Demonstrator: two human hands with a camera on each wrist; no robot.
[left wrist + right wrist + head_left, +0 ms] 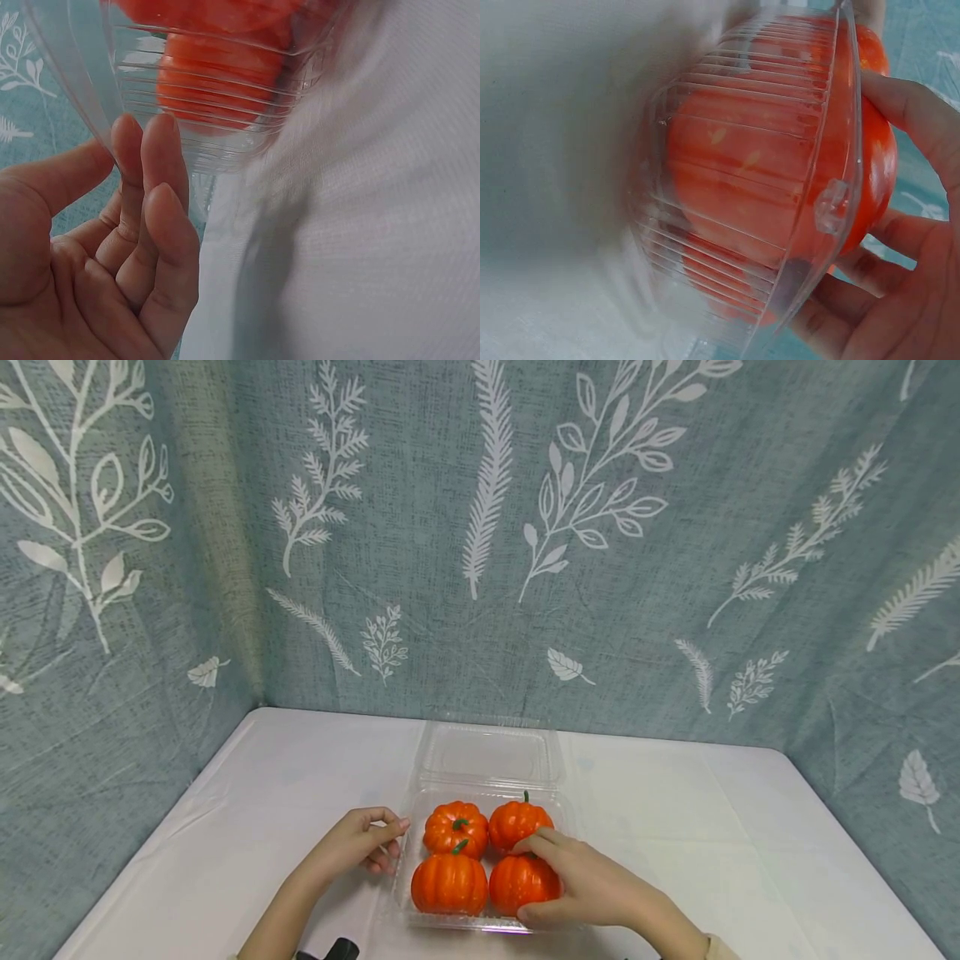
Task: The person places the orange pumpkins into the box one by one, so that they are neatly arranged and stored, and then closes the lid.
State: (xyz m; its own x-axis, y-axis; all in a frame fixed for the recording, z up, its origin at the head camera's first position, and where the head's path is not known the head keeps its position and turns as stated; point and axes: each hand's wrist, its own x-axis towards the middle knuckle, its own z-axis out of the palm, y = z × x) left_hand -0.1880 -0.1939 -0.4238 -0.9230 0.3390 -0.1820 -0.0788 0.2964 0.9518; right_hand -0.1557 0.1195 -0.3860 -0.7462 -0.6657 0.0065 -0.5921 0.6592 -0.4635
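Note:
Several small orange toy pumpkins sit in a clear plastic clamshell container (450, 924), its lid (487, 752) folded back behind it. My right hand (588, 881) curls round the front right pumpkin (521, 885), thumb at the near side and fingers over the far side. In the right wrist view this pumpkin (735, 172) shows through the ribbed wall. At the container's left edge my left hand (365, 841) pinches the rim between thumb and fingertips, as the left wrist view shows. The front left pumpkin (448, 885), back left pumpkin (455, 828) and back right pumpkin (517, 822) stand beside it.
A white cloth covers the table (675, 827). Behind and at both sides hangs a blue-green curtain (435, 543) with white leaf prints. A black object (342, 949) shows at the bottom edge near the left forearm.

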